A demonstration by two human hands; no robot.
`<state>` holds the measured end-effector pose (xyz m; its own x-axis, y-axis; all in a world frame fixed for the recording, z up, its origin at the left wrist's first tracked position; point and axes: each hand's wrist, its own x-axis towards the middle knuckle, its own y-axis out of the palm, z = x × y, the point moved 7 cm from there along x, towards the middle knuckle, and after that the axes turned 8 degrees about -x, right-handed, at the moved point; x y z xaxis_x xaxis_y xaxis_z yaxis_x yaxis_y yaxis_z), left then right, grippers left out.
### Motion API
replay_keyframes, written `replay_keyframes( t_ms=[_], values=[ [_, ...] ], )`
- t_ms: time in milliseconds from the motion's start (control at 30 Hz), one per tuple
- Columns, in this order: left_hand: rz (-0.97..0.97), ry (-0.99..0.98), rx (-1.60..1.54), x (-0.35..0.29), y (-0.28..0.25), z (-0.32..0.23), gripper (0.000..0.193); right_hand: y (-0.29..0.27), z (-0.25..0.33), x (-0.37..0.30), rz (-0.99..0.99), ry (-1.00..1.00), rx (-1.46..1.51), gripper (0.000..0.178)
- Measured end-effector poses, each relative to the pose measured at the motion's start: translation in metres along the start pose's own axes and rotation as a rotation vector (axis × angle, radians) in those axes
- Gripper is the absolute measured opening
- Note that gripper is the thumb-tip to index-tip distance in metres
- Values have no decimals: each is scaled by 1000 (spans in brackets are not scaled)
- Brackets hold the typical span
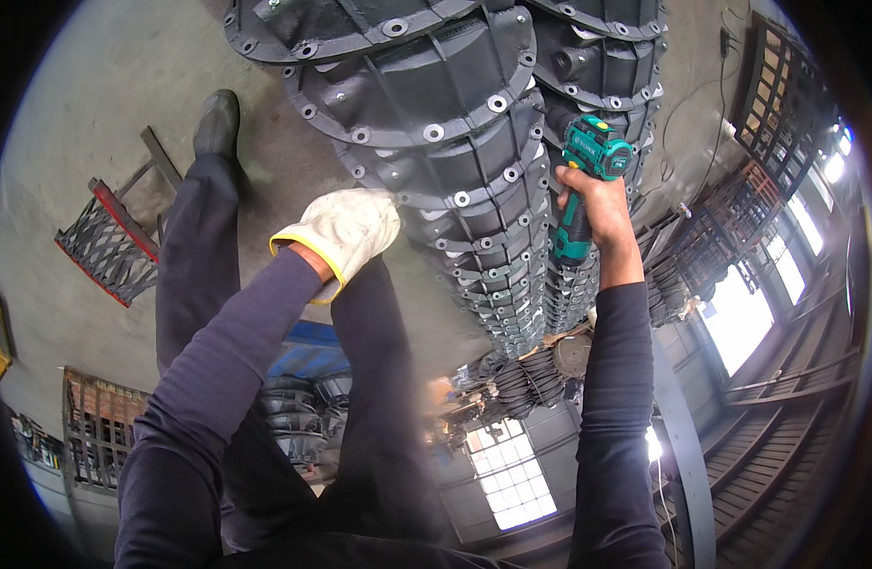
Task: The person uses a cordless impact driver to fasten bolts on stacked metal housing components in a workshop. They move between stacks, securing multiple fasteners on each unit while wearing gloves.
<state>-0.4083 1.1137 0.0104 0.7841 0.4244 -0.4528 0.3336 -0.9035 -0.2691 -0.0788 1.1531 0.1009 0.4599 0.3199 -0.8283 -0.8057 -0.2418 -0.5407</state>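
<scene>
My right hand (603, 207), bare, is wrapped round the grip of a green and black cordless drill (599, 152). The drill's dark nose points away from me, over the right column of housings; its tip is hard to make out against the dark metal. My left hand (346, 230) wears a pale work glove with yellow trim. It is curled up against the left edge of a stack of dark grey cast housings (445, 171), and its fingertips are mostly hidden. Round flanges with bolt holes ring these ribbed housings.
Beside my leg, a red-edged metal mesh frame (109, 242) lies on the concrete floor (85, 114). Metal racks (777, 104) stand at the right, with a black cable (720, 114) nearby. My shoe (218, 123) is planted left of the stack.
</scene>
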Motion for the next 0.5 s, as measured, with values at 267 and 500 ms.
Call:
replay_keyframes(
  t_ms=[267,500],
  values=[
    [-25,-13,-45,-3,-8,3,17,-2,16,4,29,-5,-172,17],
    [22,-82,-125,-7,-13,9,18,-4,17,6,27,12,-213,20]
  ],
)
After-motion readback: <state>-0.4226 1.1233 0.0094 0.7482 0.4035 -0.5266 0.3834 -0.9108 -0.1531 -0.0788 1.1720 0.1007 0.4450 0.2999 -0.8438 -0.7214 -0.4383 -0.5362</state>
